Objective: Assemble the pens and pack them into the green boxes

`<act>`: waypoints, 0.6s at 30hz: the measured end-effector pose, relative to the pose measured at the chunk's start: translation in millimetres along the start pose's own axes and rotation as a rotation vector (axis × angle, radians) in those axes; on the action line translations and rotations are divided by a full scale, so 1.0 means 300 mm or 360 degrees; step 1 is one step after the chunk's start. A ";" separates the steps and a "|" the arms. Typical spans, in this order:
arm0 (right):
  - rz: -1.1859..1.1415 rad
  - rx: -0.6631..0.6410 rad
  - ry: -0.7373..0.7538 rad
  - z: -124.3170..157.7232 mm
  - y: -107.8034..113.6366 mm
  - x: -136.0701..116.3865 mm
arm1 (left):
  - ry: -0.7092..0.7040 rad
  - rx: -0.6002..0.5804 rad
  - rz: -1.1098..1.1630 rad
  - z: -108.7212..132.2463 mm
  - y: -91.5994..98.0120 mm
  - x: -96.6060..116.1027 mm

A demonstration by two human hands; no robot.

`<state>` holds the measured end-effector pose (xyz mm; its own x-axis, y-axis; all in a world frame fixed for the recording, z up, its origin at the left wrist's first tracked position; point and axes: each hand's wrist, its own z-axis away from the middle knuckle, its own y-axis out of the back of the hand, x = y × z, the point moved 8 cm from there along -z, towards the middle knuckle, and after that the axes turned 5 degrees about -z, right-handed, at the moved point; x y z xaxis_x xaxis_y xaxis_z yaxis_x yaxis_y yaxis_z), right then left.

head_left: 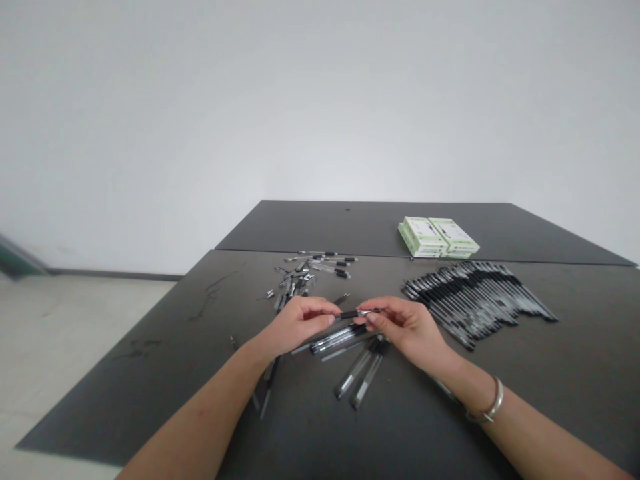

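Note:
Between my hands, a slim black-and-silver gel pen (pixel 358 313) lies crosswise. My right hand (pixel 405 327) pinches its silver part with thumb and fingertips, and my left hand (pixel 300 325) closes on its black end. Just below my hands lie several clear-barrelled pens (pixel 339 339), and more (pixel 361 372) point towards me. A loose heap of pens and pen parts (pixel 305 273) sits beyond my left hand. Part of a pen (pixel 270 383) is half hidden under my left wrist.
A dense fanned row of black pens (pixel 475 303) lies to the right. Green-and-white boxes (pixel 437 237) stand on the far dark table panel (pixel 320 227). The near dark tabletop (pixel 165 327) has smears on its left side. A metal bangle (pixel 493 403) circles my right wrist.

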<state>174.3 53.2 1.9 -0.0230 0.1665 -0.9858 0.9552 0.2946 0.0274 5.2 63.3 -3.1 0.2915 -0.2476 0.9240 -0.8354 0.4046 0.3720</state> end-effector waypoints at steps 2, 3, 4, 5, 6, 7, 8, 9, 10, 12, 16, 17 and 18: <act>-0.0224 0.0023 -0.0066 -0.006 0.004 0.017 | 0.0029 -0.0003 -0.0001 0.000 -0.003 -0.009; -0.0319 0.0029 -0.0091 -0.008 0.004 0.027 | 0.0045 -0.0010 0.0013 0.000 -0.006 -0.013; -0.0407 0.0027 -0.0116 -0.009 0.002 0.037 | 0.0058 -0.0020 0.0032 0.001 -0.010 -0.015; -0.0489 0.0018 -0.0148 -0.009 -0.002 0.049 | 0.0066 -0.0032 0.0052 0.002 -0.015 -0.017; -0.0564 0.0004 -0.0185 -0.008 -0.010 0.062 | 0.0065 -0.0044 0.0072 0.002 -0.020 -0.016; -0.0631 -0.0016 -0.0225 -0.006 -0.019 0.074 | 0.0057 -0.0058 0.0093 0.003 -0.027 -0.014; -0.0687 -0.0035 -0.0265 -0.003 -0.029 0.084 | 0.0044 -0.0069 0.0116 0.004 -0.033 -0.011; -0.0730 -0.0052 -0.0301 -0.001 -0.039 0.092 | 0.0035 -0.0080 0.0138 0.004 -0.039 -0.009; -0.0759 -0.0062 -0.0327 0.000 -0.046 0.096 | 0.0036 -0.0092 0.0161 0.005 -0.045 -0.008; -0.0781 -0.0041 -0.0358 0.000 -0.047 0.096 | 0.0070 -0.0118 0.0198 0.005 -0.053 -0.013; -0.0728 0.0150 -0.0260 -0.015 0.021 0.056 | 0.0121 -0.0026 0.0224 0.000 -0.018 -0.025; -0.0695 0.0204 -0.0203 -0.020 0.048 0.039 | 0.0111 0.0059 0.0224 -0.002 0.006 -0.027; -0.0640 0.0247 -0.0145 -0.025 0.077 0.023 | 0.0097 0.0160 0.0218 -0.004 0.034 -0.028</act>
<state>194.0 68.2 -3.1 -0.3826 -0.0184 -0.9237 0.9087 0.1732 -0.3798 -5.2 70.6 -7.0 0.1969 -0.1414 0.9702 -0.9108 0.3398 0.2344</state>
